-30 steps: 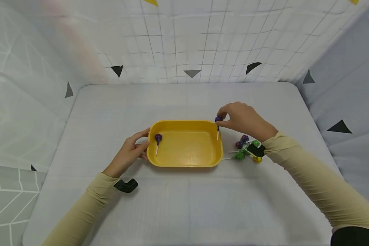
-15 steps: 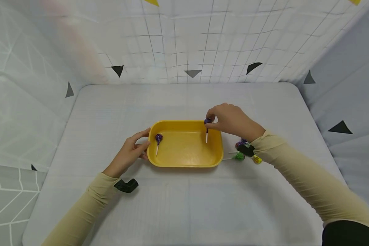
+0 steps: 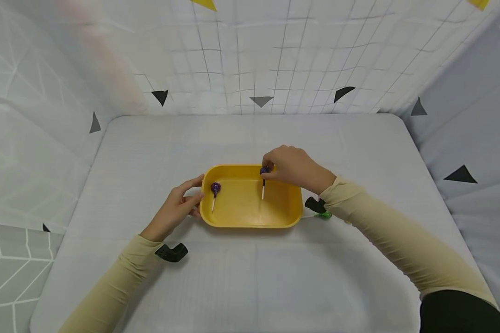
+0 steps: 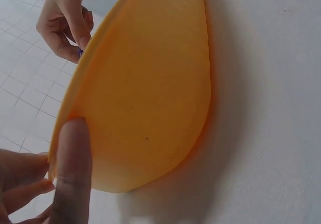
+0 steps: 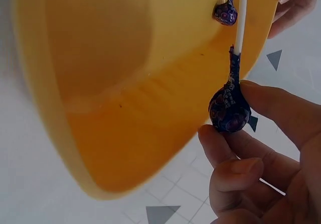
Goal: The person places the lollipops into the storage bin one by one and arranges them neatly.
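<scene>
My left hand (image 3: 177,203) holds the left end of a yellow plastic tray (image 3: 250,225), its fingers at the rim and against the outer wall (image 4: 145,93). Over the tray's inside, right of its middle, my right hand (image 3: 297,167) pinches a purple-wrapped lollipop (image 5: 229,108) by the candy head between thumb and fingers. In the head view its white stick points down toward the tray floor. A second purple lollipop (image 3: 215,188) lies inside the tray near the left wall, stick toward the front.
A green lollipop (image 3: 325,215) lies on the white table (image 3: 250,277) just right of the tray. My right wrist and its black camera mount (image 3: 314,205) hide most of the other lollipops there. White cloth walls (image 3: 462,115) stand around the table.
My right hand has carried the pinched lollipop leftward, from the tray's right rim to over its inside. The left hand and tray have stayed in place.
</scene>
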Demonstrator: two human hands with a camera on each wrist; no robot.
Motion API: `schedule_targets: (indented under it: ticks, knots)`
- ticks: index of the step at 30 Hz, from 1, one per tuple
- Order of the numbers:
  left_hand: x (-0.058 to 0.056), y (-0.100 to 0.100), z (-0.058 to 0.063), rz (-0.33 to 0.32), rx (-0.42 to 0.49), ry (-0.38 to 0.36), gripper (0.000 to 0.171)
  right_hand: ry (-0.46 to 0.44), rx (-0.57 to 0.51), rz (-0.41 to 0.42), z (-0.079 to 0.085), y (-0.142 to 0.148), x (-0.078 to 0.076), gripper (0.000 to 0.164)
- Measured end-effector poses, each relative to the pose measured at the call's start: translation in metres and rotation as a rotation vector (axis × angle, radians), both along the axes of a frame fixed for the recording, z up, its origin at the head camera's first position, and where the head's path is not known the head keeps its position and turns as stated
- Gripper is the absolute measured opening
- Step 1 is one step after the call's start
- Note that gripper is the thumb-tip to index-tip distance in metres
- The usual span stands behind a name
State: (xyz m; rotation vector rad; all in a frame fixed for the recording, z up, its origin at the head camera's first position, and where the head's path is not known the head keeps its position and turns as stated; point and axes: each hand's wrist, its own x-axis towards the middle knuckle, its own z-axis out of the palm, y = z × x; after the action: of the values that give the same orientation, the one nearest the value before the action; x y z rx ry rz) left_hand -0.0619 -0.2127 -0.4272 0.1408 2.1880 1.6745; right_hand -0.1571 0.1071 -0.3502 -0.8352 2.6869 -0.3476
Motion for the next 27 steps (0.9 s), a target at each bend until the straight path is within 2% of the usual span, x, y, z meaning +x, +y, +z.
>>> schedule_targets:
  ticks: [22,27]
  knots:
    - [-0.001,-0.001,-0.003,0.002,0.023,-0.005,0.056,-0.002,-0.018,0.098,-0.015,-0.036,0.002,0.019]
    - [-0.001,-0.001,-0.004,0.002,0.029,-0.005,0.056,-0.007,-0.006,0.112,-0.023,-0.046,0.001,0.020]
